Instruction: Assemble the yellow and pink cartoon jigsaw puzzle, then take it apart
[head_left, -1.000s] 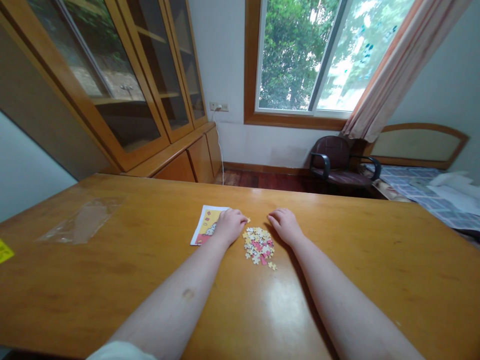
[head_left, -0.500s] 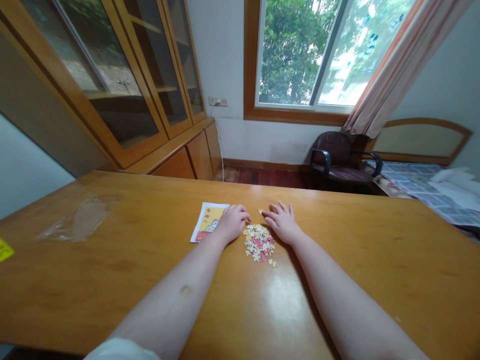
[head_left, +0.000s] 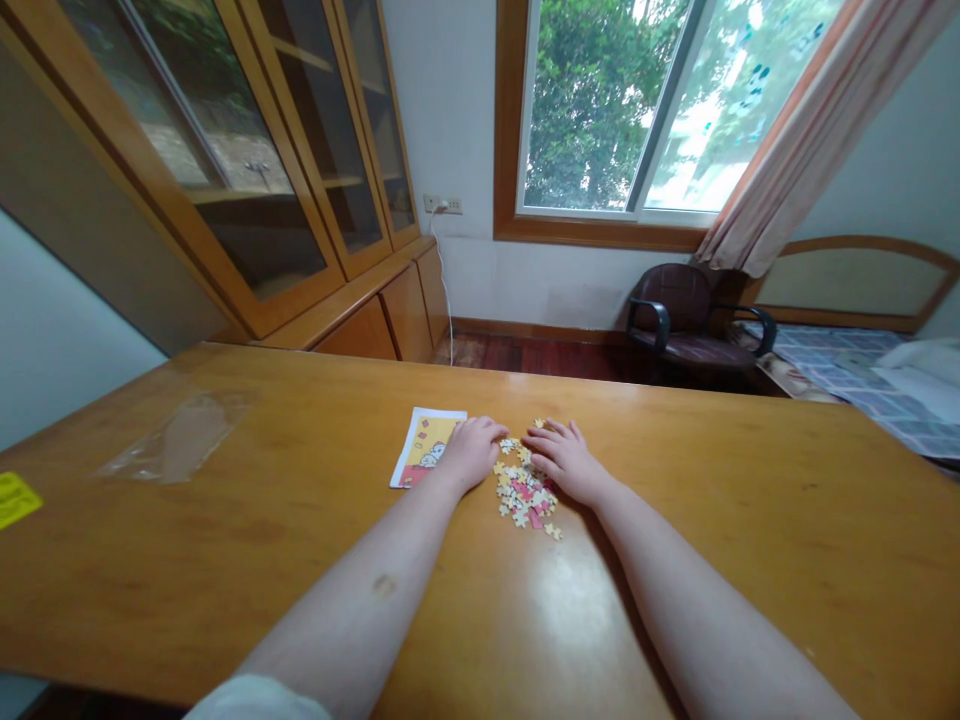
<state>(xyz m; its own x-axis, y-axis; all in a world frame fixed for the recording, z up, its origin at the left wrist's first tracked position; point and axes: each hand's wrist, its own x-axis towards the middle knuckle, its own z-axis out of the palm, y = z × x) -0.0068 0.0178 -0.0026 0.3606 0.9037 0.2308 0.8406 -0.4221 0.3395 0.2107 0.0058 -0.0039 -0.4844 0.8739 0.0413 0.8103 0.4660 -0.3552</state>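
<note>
Jigsaw puzzle pieces (head_left: 521, 495) in cream, yellow, pink and white lie in a loose heap on the wooden table (head_left: 315, 560). At the heap's left edge rests my left hand (head_left: 472, 452), fingers slightly bent and apart from each other, nothing held that I can see. It partly covers a picture card (head_left: 417, 458) with a white cartoon figure on yellow and red. My right hand (head_left: 567, 456) is spread palm down over the upper right of the heap, its fingertips touching some pieces. A yellow piece (head_left: 539, 424) shows just beyond those fingertips.
A clear plastic bag (head_left: 187, 435) lies flat on the left of the table, with a yellow label (head_left: 16, 500) at the left edge. Beyond the table stand a glass-fronted cabinet (head_left: 337, 270), an office chair (head_left: 675, 310) and a bed (head_left: 847, 350).
My right hand has shifted down and left over the heap. Some pieces at the top of the heap have spread toward the far side, between both hands. The view has tilted slightly.
</note>
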